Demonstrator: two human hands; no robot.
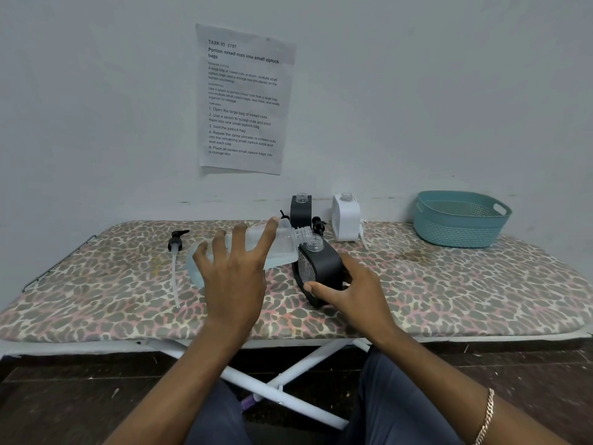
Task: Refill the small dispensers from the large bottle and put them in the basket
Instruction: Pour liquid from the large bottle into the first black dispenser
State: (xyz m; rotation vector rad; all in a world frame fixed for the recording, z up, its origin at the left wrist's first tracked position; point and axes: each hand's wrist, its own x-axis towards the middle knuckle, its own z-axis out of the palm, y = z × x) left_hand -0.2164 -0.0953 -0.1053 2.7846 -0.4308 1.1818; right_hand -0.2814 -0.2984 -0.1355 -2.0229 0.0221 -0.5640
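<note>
Spread fingers of the left hand [234, 277] curl over the body of the large bottle [282, 248] and hold it off the table [96, 284], tipped almost flat. The right hand [349, 293] clasps the near black dispenser [321, 264] low on its side, thumb across the front face and fingers wrapped behind.

Far left on the leopard-print cover lies a black pump [176, 252], its long clear tube pointing toward the front edge. Next comes the large bottle, clear, with pale bluish liquid pooled along its lower side. Its threaded neck points right and sits just above the open mouth of the near black dispenser, which stands on the table near the middle. Whether liquid is running out cannot be told.

On the wall above hangs a printed sheet [244, 97]. Behind the near dispenser, against the wall, stands the back black dispenser [301, 210], uncapped. Small black pump heads [318, 223] lie just beside it. Right of these is the white dispenser [346, 216], also open at the top. Well apart, at the far right rear of the table, sits the teal basket [460, 220]. A chain bracelet [486, 415] circles the right wrist.
</note>
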